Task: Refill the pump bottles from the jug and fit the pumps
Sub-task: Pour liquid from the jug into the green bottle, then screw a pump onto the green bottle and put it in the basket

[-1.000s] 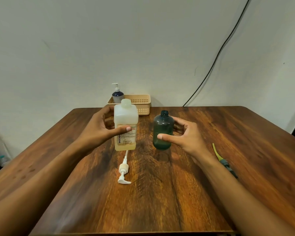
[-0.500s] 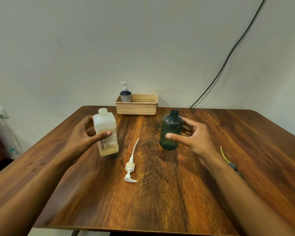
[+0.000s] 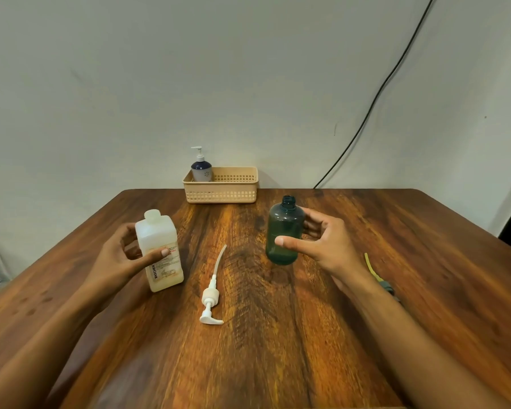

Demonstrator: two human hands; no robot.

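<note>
Wooden table (image 3: 278, 349), dark and strongly grained, seen from the head camera, with both bare forearms reaching in from the near edge.

Left side: the left hand (image 3: 115, 258) grips the jug (image 3: 160, 249), a square, translucent white container with a closed cap and a printed label. The thumb lies across the label and the fingers curl round the back. The jug leans slightly to the left; whether its base touches the table cannot be told.

Right side: the right hand (image 3: 328, 246) holds the green bottle (image 3: 283, 231), which is upright, uncapped and apparently empty. The thumb crosses the front of the bottle and the fingers curve behind it. Contact between the bottle's base and the table cannot be confirmed.

Centre: a white pump (image 3: 211, 293) lies flat on the table between the two containers and apart from both, with its nozzle towards the near edge and its dip tube pointing away.

Far edge: a beige basket (image 3: 222, 190) stands against the wall (image 3: 130, 84) and holds a blue-and-white pump bottle (image 3: 201, 169) with its pump fitted, in the left end.

Right of the right wrist: a second pump (image 3: 372, 270) with a yellow tube lies on the table, partly hidden by the forearm.

Background: a black cable (image 3: 381, 90) runs diagonally down the wall.
</note>
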